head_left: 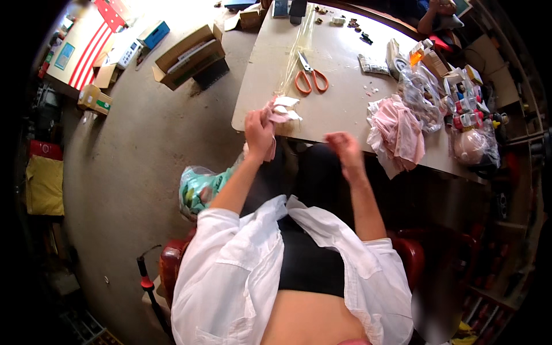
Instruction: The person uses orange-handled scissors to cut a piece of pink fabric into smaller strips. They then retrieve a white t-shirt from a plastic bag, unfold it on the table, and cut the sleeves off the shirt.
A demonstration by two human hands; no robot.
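My left hand (pixel 259 135) is closed around a bunch of pink and white cloth (pixel 279 110) at the table's near left edge. Part of the cloth hangs down below that hand. To the right, my right hand (pixel 347 152) is raised near the front edge, slightly blurred, with its fingers loosely apart and nothing visible in it. Scissors (pixel 306 78) with orange handles lie beyond the hands, blades pointing away and partly spread. A crumpled heap of pink and white cloth (pixel 397 131) rests on the table's right side, some of it draping over the edge.
The pale table (pixel 339 109) carries clear plastic bags (pixel 421 95), bottles and packets along its right side. A green and white plastic bag (pixel 201 187) is below my left forearm. Open cardboard boxes (pixel 192 56) stand on the floor at left. Another person's arm (pixel 428 20) shows at the far right.
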